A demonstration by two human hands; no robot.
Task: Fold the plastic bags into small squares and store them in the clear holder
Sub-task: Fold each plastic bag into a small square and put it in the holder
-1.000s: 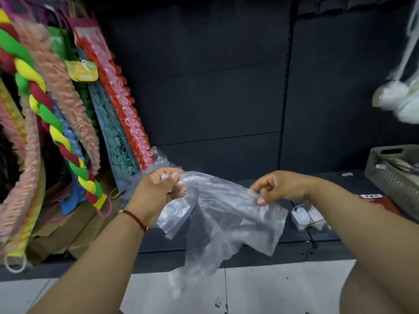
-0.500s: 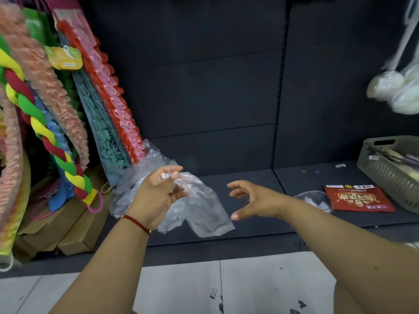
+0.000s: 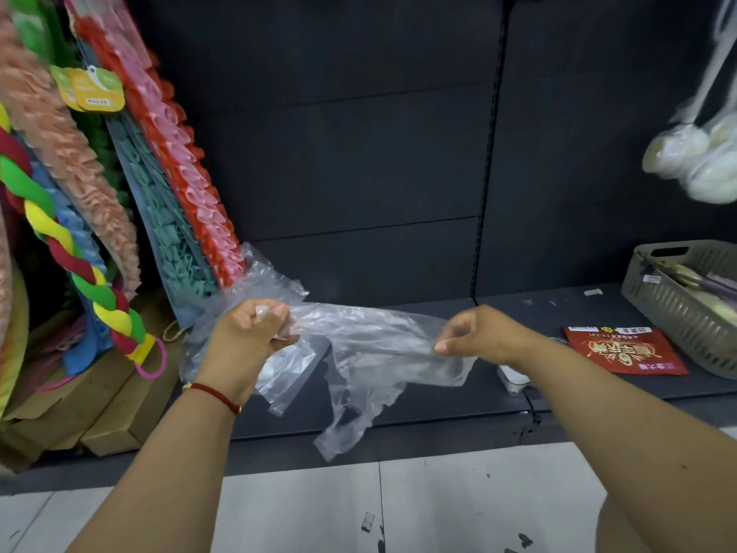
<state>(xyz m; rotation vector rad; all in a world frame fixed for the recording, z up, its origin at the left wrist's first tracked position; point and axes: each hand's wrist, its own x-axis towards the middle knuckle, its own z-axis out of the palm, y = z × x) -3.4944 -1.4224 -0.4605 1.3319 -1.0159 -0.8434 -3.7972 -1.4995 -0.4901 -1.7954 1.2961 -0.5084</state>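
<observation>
A thin clear plastic bag [image 3: 371, 353] is stretched in the air between my hands, above the front of a dark shelf [image 3: 458, 397]. My left hand [image 3: 247, 337] grips a bunch of clear plastic, with more crumpled film sticking out behind it. My right hand [image 3: 478, 333] pinches the bag's right edge between thumb and fingers. The bag's lower part hangs down loose toward the floor. A bit of a clear and white object [image 3: 514, 379] shows on the shelf under my right forearm; what it is I cannot tell.
Colourful braided and ruffled goods [image 3: 99, 217] hang at the left over cardboard boxes [image 3: 107, 405]. A red packet [image 3: 622, 351] lies on the shelf at the right, beside a grey basket [image 3: 686, 313]. White bagged items [image 3: 698, 161] hang at top right. Grey floor tiles [image 3: 458, 504] lie below.
My right hand, open and apart from the plastic half a second ago, now pinches the bag and has pulled it out to the right. My left hand keeps its grip.
</observation>
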